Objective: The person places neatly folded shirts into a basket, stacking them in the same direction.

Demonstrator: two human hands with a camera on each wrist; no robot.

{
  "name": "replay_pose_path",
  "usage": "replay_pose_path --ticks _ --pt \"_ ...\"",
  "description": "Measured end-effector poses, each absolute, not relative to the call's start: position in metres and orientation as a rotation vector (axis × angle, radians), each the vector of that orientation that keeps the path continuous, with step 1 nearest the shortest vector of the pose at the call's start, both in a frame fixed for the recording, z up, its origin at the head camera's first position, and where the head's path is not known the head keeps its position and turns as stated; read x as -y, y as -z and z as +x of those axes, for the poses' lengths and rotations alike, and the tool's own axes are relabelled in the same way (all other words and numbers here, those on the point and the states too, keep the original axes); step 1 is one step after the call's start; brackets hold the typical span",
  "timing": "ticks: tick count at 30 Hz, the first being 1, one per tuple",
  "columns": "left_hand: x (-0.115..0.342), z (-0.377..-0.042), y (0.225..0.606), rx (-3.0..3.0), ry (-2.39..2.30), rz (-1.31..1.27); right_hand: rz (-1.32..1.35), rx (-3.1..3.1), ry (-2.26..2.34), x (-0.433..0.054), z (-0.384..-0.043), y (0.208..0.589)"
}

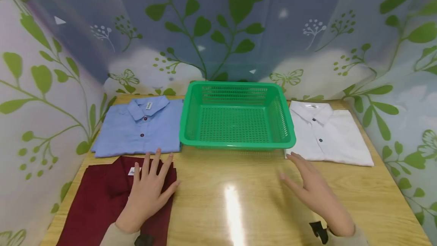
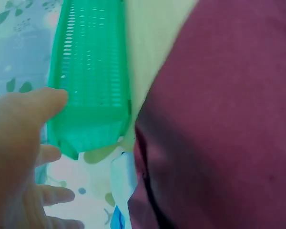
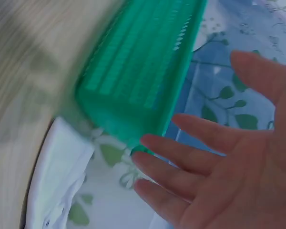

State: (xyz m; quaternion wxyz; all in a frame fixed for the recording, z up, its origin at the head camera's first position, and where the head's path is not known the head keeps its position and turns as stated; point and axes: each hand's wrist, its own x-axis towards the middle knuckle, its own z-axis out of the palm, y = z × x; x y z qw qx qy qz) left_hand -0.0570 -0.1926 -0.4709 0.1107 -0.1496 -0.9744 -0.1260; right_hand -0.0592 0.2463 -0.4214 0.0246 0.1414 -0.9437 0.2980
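Observation:
A folded dark red shirt [image 1: 92, 196] lies at the front left of the table, and my left hand [image 1: 145, 194] hovers over its right side with fingers spread. Behind it is a folded blue shirt [image 1: 116, 132], just beyond my left fingertips. A green plastic basket [image 1: 235, 145] with slotted walls stands at the back middle; its inside holds nothing. To its right lies a folded white shirt [image 1: 341, 136] with dark buttons. My right hand [image 1: 315, 187] is in front of the white shirt, fingers extended, holding nothing. In the right wrist view its palm [image 3: 229, 176] shows beside the basket.
The wooden table [image 1: 211, 200] carries all of these things. Patterned curtains with green leaves [image 1: 201, 26] enclose the back and both sides, close behind the basket. Bare wood lies between my two hands.

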Motion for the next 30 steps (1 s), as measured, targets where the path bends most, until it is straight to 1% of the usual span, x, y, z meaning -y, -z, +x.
replay_pose_path --ticks 8,14,24,30 --pt "0.212 -0.06 0.465 2.964 0.462 -0.424 0.431 2.739 -1.133 -0.205 -0.06 0.419" --pt "0.23 -0.064 0.457 2.988 0.575 -0.362 0.537 2.657 -1.333 -0.175 -0.068 0.429" --pt "0.285 -0.079 0.441 2.944 0.845 -0.222 0.747 2.603 -1.761 -0.11 -0.088 0.443" --pt "0.31 -0.088 0.438 2.857 0.895 -0.154 0.74 2.512 -2.128 -0.078 -0.101 0.454"
